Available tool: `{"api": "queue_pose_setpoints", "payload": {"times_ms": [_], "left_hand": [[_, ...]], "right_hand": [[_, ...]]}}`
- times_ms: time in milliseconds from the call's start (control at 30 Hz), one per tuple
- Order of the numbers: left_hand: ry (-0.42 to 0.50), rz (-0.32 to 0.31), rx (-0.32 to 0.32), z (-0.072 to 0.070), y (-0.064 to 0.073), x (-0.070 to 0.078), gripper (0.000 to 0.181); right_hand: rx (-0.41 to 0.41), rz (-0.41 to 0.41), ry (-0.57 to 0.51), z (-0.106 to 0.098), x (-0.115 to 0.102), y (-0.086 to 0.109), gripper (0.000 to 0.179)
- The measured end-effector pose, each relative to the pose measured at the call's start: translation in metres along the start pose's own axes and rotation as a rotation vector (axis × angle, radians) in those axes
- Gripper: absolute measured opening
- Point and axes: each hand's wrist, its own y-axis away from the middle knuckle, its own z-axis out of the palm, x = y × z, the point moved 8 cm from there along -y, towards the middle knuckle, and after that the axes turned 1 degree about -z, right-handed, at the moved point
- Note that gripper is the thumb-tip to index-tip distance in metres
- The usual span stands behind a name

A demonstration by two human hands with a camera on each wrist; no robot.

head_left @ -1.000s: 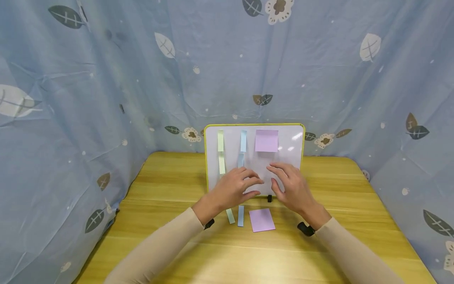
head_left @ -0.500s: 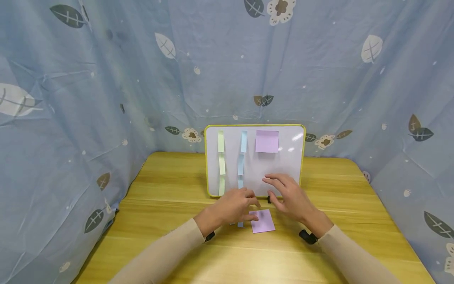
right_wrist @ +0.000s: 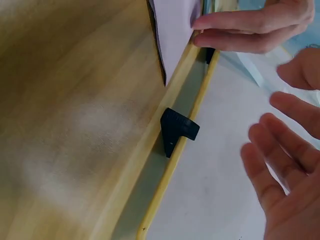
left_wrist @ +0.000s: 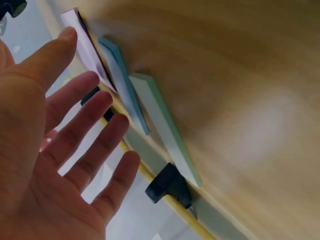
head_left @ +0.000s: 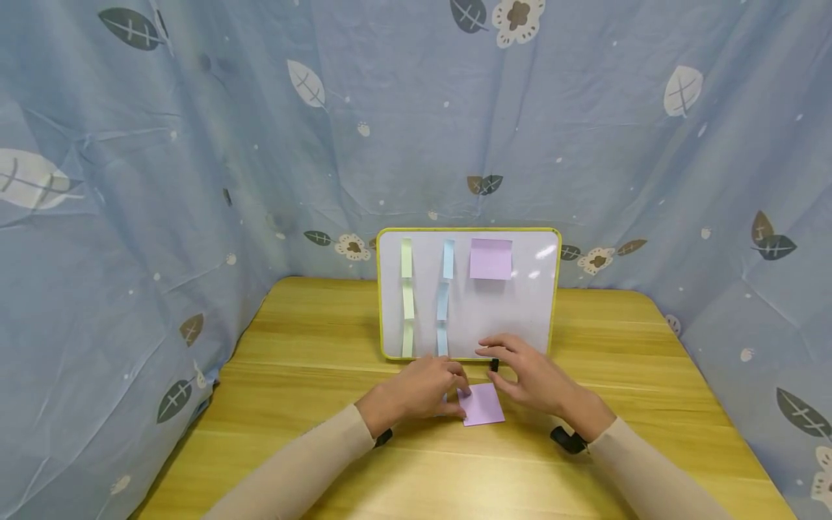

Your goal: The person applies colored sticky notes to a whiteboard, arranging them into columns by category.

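Note:
A purple sticky-note pad (head_left: 484, 408) lies on the wooden table before the whiteboard (head_left: 526, 310). My left hand (head_left: 416, 390) is at the pad's left side, thumb and fingertips touching or just over its edge; the contact is hard to tell. My right hand (head_left: 533, 379) hovers beyond the pad's right corner, fingers loosely spread and holding nothing. In the left wrist view, a narrow blue pad (left_wrist: 122, 82) and a narrow green pad (left_wrist: 165, 130) lie beside the purple one, mostly hidden by my left hand in the head view.
On the board hang a column of green strips (head_left: 407, 300), a column of blue strips (head_left: 443, 300) and one purple note (head_left: 490, 259) at upper right. Black feet, such as this board foot (right_wrist: 176, 129), hold its lower edge. A patterned curtain (head_left: 416, 130) surrounds the table (head_left: 325, 325).
My left hand has come down from in front of the board to the purple pad's left edge. My right hand has lowered slightly, uncovering more of the board.

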Motion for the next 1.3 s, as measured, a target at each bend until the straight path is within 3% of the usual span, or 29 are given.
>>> {"api": "queue_pose_setpoints", "payload": {"times_ms": [233,533,1300], "left_hand": [[0.020,0.002,-0.014,0.003,0.005,-0.001,0.037],[0.041,-0.010,-0.043,0.005,0.007,-0.002,0.039],[0.087,-0.035,-0.046,0.009,0.010,-0.005,0.038]], "right_hand": [[-0.204,0.094,-0.075,0.019,0.002,0.005,0.036],[-0.384,0.106,-0.086,0.037,0.001,0.015,0.034],[-0.424,0.130,-0.129,0.047,0.001,0.020,0.034]]}}
